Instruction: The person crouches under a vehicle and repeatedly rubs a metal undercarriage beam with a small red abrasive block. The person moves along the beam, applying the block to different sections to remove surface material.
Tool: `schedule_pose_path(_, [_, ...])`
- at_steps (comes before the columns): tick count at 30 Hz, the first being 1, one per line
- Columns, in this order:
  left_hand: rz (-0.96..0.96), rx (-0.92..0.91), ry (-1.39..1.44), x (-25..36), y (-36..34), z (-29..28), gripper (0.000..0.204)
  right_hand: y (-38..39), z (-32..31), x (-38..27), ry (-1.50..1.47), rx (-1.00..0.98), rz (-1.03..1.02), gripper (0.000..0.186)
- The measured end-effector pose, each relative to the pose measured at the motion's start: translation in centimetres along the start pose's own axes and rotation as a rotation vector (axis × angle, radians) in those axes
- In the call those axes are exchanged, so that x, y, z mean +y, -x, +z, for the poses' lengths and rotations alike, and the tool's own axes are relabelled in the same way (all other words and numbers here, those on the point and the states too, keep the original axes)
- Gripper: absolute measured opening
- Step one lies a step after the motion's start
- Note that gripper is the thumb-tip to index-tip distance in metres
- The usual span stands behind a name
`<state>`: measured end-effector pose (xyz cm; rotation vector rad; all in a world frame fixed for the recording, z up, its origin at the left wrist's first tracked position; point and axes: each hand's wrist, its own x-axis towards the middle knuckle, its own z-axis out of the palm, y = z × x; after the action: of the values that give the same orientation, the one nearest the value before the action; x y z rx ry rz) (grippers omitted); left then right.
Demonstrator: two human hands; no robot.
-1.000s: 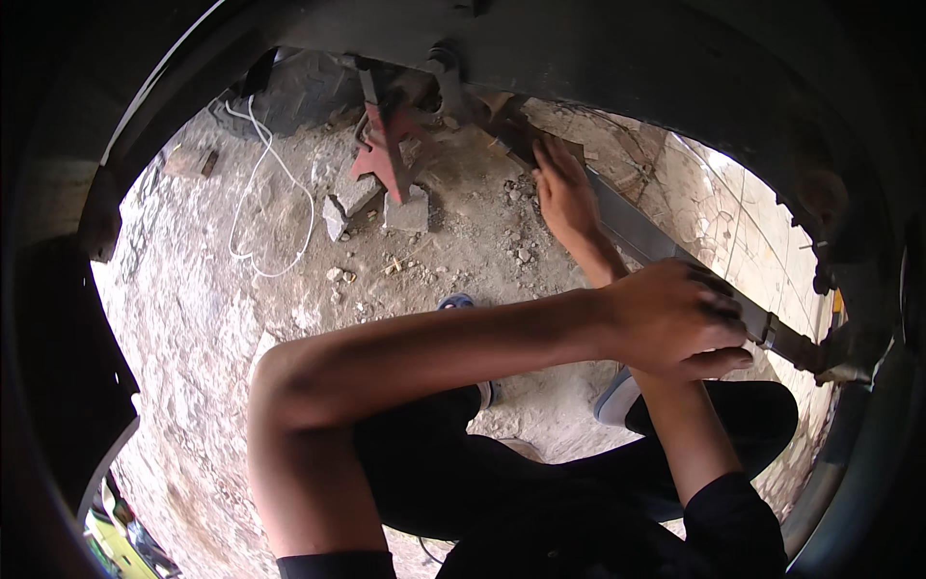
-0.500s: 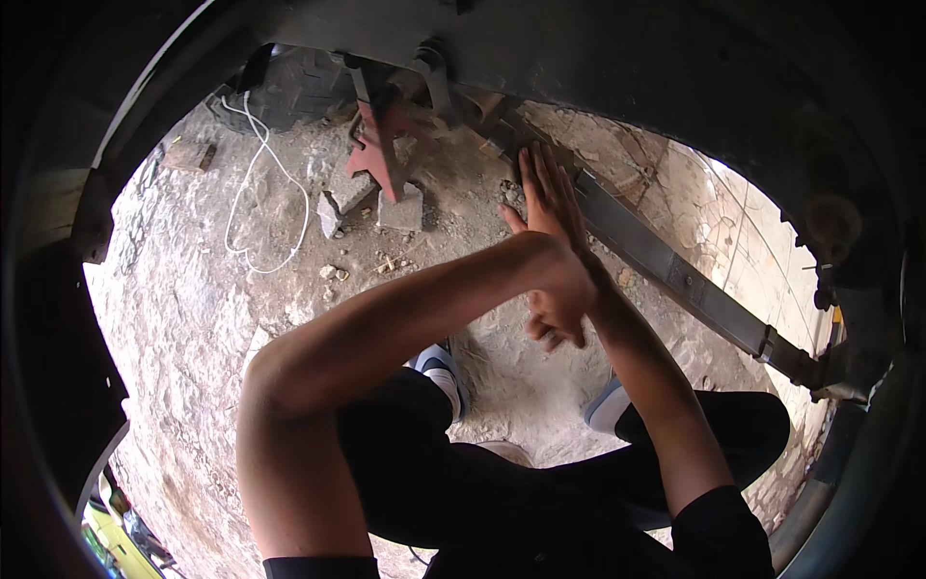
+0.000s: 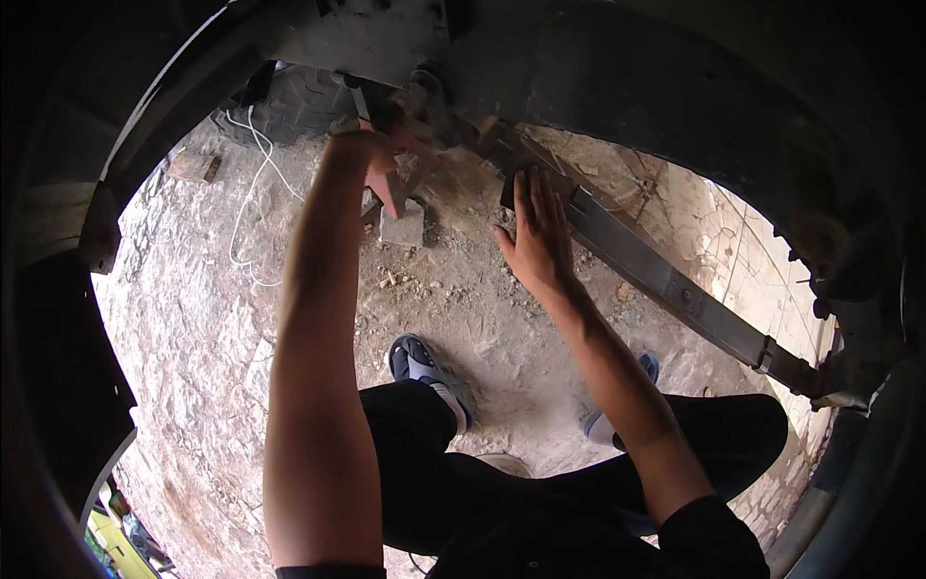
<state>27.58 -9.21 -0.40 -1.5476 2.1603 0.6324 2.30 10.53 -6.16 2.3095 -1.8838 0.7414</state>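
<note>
My right hand lies with its fingers stretched out against the dark plate at the upper end of a long grey leaf spring. My left arm reaches straight forward, and my left hand is at a red metal stand under the dark vehicle frame. Its fingers are blurred and partly hidden, so I cannot see whether they grip the stand. Beneath and beside the red stand sits a grey concrete block, next to pieces partly covered by my left forearm.
Dark vehicle bodywork arches overhead and down both sides. A tyre stands at the far left, near a looped white cable and a brick-like block on the ground. Small stones lie scattered on the dirt.
My left arm, bent across my right wrist before, has swung out and stretched forward to the red stand. My right hand stays on the spring's plate.
</note>
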Motion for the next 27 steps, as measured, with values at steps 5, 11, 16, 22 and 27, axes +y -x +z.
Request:
schedule_pose_path(5, [-0.105,0.121,0.14,-0.8,-1.0,-1.6,0.035,0.1,-0.6,2.7,0.028,-0.004,0.021,0.086])
schedule_pose_path(11, [-0.081,0.012,0.155,-1.3,-1.2,-0.9,0.066,-0.2,-0.7,2.6,0.029,-0.086,-0.028,0.093])
schedule_pose_path(16, [0.042,-0.007,-0.038,-4.9,-5.2,0.6,0.056,0.0,-0.2,1.2,0.018,-0.067,-0.022,0.104])
schedule_pose_path(22, [0.016,0.006,-0.008,-3.7,-3.0,-0.6,0.044,-0.3,0.3,2.2,0.055,-0.02,-0.01,0.098])
schedule_pose_path(27, [-0.025,-0.001,0.0,-4.4,-3.8,-0.7,0.044,-0.1,0.7,2.8,0.033,0.087,-0.038,0.068])
